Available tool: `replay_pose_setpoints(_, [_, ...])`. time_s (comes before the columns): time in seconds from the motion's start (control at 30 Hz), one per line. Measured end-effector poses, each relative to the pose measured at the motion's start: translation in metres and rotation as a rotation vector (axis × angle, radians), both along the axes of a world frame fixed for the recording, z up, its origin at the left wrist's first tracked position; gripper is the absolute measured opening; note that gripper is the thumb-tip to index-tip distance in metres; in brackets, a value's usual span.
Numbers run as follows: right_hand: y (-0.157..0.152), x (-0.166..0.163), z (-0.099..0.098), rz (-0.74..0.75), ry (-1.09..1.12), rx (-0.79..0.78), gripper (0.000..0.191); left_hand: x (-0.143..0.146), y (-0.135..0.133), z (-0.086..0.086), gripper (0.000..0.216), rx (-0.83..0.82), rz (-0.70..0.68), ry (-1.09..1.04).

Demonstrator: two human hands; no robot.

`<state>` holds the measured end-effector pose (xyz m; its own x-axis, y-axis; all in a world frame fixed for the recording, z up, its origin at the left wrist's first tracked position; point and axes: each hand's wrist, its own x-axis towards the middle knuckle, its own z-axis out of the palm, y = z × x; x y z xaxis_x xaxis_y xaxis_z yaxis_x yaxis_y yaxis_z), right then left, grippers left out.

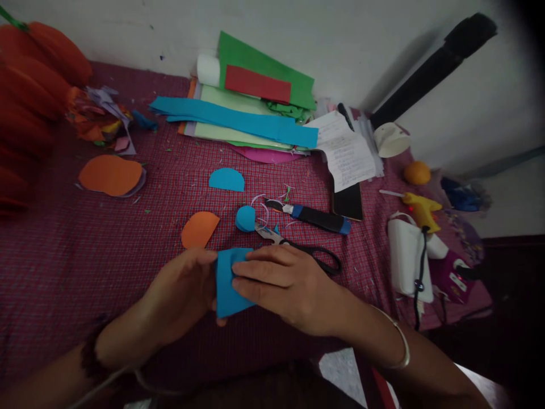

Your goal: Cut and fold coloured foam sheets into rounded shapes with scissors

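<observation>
A blue piece of paper [227, 287], roughly square and seemingly folded, is held between my two hands near the front of the table. My left hand [181, 292] grips its left edge, thumb on top, with the other fingers partly behind it. Across its right side lie the fingers of my right hand [293, 284], pressing on the face. Just beyond are scissors [315, 253], their blades by a small blue paper circle [246, 218]. An orange paper half-round [200, 229] and a blue half-round [227, 179] lie nearby. A utility knife [319, 218] rests behind the scissors.
Blue paper strips [238, 119] top a stack of coloured sheets at the back. Orange cutouts [111, 175] and paper scraps [104, 119] lie left, beside a large orange paper pumpkin [38, 85]. At right are a yellow glue gun [421, 210], white pouch [404, 258] and phone [348, 201].
</observation>
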<state>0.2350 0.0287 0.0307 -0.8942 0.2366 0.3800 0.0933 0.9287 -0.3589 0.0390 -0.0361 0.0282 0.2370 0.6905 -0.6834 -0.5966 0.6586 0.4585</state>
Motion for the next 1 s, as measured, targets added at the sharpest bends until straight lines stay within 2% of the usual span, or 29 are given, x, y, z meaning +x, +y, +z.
replay_pose_setpoints(0.13, [0.002,-0.001,0.000,-0.026,-0.013,0.022,0.025,0.001,0.001,0.001,0.008,0.142,-0.074,0.089])
replay_pose_setpoints(0.23, [0.006,0.000,0.001,-0.037,-0.019,-0.078,0.026,0.001,0.003,0.000,0.010,0.213,-0.163,0.253])
replay_pose_setpoints(0.33, [0.011,0.002,0.003,-0.119,0.131,-0.354,0.039,0.002,0.002,0.004,0.014,0.306,-0.220,0.515])
replay_pose_setpoints(0.43, [0.014,0.001,0.003,-0.236,0.225,-0.712,0.040,0.008,-0.002,0.010,0.046,0.413,-0.215,0.747])
replay_pose_setpoints(0.53, [0.012,-0.002,0.000,-0.261,0.057,-0.955,0.035,0.015,-0.006,0.010,0.078,0.469,-0.213,0.854])
replay_pose_setpoints(0.63, [0.007,-0.008,-0.006,-0.245,-0.100,-1.074,0.023,0.017,-0.007,0.008,0.085,0.475,-0.249,0.866])
replay_pose_setpoints(0.73, [0.001,-0.014,-0.012,-0.245,0.011,-1.279,0.020,0.012,-0.006,0.006,0.075,0.424,-0.205,0.820])
replay_pose_setpoints(0.83, [-0.001,-0.019,-0.013,-0.319,0.252,-1.440,0.025,0.004,-0.006,-0.001,0.041,0.321,-0.137,0.747])
replay_pose_setpoints(0.9, [-0.002,-0.021,-0.012,-0.344,0.343,-1.510,0.031,0.000,-0.008,-0.007,0.023,0.282,-0.199,0.727])
replay_pose_setpoints(1.0, [0.000,-0.022,-0.012,-0.344,0.393,-1.570,0.037,0.000,-0.010,-0.011,0.029,0.341,-0.328,0.789])
